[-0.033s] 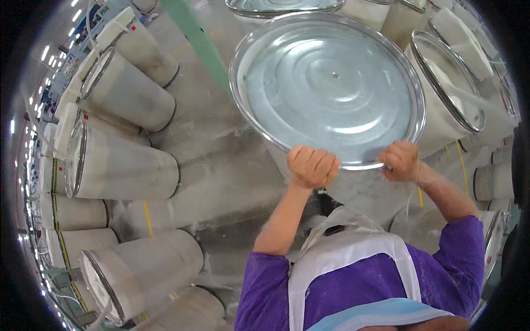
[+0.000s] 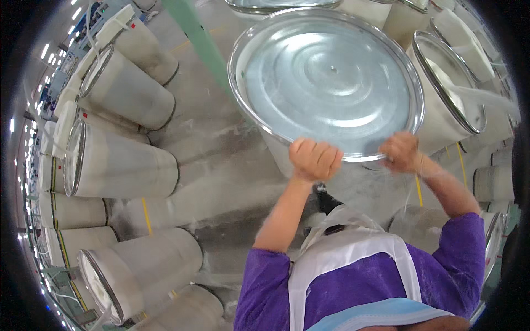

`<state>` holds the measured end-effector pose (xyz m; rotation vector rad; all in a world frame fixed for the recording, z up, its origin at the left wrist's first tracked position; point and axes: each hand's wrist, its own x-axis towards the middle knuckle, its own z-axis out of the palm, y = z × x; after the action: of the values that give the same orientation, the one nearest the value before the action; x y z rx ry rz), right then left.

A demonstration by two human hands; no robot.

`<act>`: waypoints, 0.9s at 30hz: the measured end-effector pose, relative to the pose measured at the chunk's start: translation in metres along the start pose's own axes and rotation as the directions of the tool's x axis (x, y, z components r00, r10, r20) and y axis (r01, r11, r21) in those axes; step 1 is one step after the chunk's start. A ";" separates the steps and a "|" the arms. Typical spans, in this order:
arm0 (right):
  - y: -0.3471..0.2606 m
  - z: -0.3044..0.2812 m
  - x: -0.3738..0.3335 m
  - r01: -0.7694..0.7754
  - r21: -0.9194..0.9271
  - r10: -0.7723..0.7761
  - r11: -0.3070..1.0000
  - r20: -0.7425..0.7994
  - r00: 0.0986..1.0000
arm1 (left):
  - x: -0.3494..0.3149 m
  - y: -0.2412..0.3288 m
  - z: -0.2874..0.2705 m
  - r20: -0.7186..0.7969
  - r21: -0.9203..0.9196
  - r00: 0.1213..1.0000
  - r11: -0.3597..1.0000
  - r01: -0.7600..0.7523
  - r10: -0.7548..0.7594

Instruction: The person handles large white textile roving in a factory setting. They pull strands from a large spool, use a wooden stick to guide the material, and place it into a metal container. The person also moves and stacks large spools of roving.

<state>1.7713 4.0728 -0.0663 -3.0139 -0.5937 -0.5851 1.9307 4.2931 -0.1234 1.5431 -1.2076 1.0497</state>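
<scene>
A large round can with a shiny metal rim and a pale wall (image 2: 277, 153) stands in front of me. Inside the rim, near its top, lies a ridged silver metal disc (image 2: 334, 91) with a small dot at its centre. The fingers of my left hand (image 2: 316, 160) are curled over the near rim. Farther right along the same rim, my right hand (image 2: 399, 152) is also closed on it, slightly blurred. Both thumbs are mostly hidden. Nothing else shows in either hand.
Several similar pale cans (image 2: 122, 160) line the left. White fibre fills a can (image 2: 444, 83) close by on the right, and another metal-topped can (image 2: 281, 6) stands just beyond mine. A green beam (image 2: 193, 41) slants at the upper left. Yellow lines (image 2: 147, 216) mark the grey floor.
The can's near rim and both my hands have shifted slightly away from me. My grip on the rim looks the same.
</scene>
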 end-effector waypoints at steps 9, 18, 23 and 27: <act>0.202 0.036 0.084 -0.231 -0.049 0.236 0.972 0.132 0.963 | 0.065 -0.071 0.113 0.207 -0.142 0.965 0.971 0.191 -0.160; 0.268 0.077 0.200 -0.236 -0.034 0.234 0.971 0.326 0.916 | 0.140 -0.254 0.166 0.398 0.300 0.852 0.926 0.231 -0.341; 0.341 0.083 0.229 -0.226 -0.006 0.212 0.974 0.368 0.905 | 0.129 -0.300 0.218 0.264 0.299 0.902 0.918 0.259 -0.341; 0.400 0.098 0.252 -0.223 0.023 0.202 0.975 0.339 0.919 | 0.133 -0.338 0.262 0.097 0.235 0.981 0.962 0.141 -0.168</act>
<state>2.1700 3.8012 -0.0436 -3.0801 -0.2724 -0.0409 2.3095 4.0549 -0.1081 1.8674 -1.0512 1.0336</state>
